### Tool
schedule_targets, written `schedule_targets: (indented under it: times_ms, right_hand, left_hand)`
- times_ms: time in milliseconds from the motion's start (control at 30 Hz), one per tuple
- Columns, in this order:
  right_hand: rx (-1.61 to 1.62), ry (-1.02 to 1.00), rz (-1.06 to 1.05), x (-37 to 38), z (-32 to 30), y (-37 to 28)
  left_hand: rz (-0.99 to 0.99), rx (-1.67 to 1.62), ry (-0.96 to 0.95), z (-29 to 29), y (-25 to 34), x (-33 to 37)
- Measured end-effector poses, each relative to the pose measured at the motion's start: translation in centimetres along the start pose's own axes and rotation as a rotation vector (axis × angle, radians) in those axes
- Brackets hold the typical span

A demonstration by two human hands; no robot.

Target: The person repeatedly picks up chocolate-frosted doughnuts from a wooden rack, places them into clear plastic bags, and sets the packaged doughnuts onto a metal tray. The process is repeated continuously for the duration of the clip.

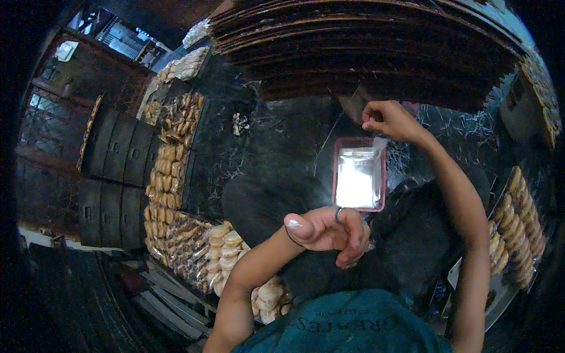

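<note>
1. Your right hand (391, 120), raised over the far side of the work area, has its fingertips drawn narrow; a blurred, see-through film (353, 105) shows just beside them, and whether they grip it you cannot tell here.

2. Your left hand (332, 230), nearer your body, is turned partly palm up, fingers half curled and thumb apart, a white patch on the thumb tip; whether the curled fingers hold anything cannot be told.

3. Between your two hands stands a red basket (384, 203), with a bright, glossy stack of clear sheets (358, 179) lying inside it.

4. You wear a teal shirt (347, 323), a dark ring (338, 214) on one left finger and a dark band (292, 240) at the left wrist.

5. To your left, clear-wrapped baked goods (165, 176) run in a long, bending row, beside dark crates (120, 156) ranged farther out.

6. At your right, more rolls (518, 226) line up in slanting rows.

7. Ahead, brown layered boards (365, 53) stretch across the dark floor's (282, 135) far edge, while pale scraps (465, 126) lie strewn near their right end.
</note>
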State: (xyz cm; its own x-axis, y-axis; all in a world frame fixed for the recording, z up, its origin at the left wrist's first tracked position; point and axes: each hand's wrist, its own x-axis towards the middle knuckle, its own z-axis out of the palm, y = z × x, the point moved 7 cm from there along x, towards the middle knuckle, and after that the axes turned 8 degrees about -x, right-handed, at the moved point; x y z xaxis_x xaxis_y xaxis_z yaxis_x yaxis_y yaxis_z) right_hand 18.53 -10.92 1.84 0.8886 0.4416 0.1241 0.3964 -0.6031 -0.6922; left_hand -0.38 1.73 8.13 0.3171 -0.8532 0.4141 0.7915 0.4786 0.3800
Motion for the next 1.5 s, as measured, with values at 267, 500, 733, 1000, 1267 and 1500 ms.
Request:
schedule_targets:
  times_ms: [267,500,733,1000,1267,1500]
  right_hand:
    - [0.049,-0.015,-0.015,-0.3,0.2,-0.1]
    - [0.038,0.003,-0.039,-0.3,0.4,0.0]
    - [0.036,-0.012,-0.031,-0.3,0.5,-0.2]
    - [-0.003,0.017,-0.031,-0.6,-0.1,0.8]
    - [-0.169,-0.127,-0.046,-0.7,1.4,1.7]
    - [-0.377,-0.397,-0.008,-1.6,3.8,3.0]
  left_hand:
    - [-0.015,0.004,-0.045,0.8,-0.4,0.3]
    - [-0.023,0.013,-0.069,1.2,-0.7,0.6]
    - [-0.016,0.020,-0.097,1.4,-0.9,0.7]
    - [0.090,0.929,0.614,-7.6,7.5,-2.9]
    - [0.515,0.782,1.379,-18.9,17.1,-8.1]
    - [0.409,0.760,1.581,-23.2,19.3,-6.7]
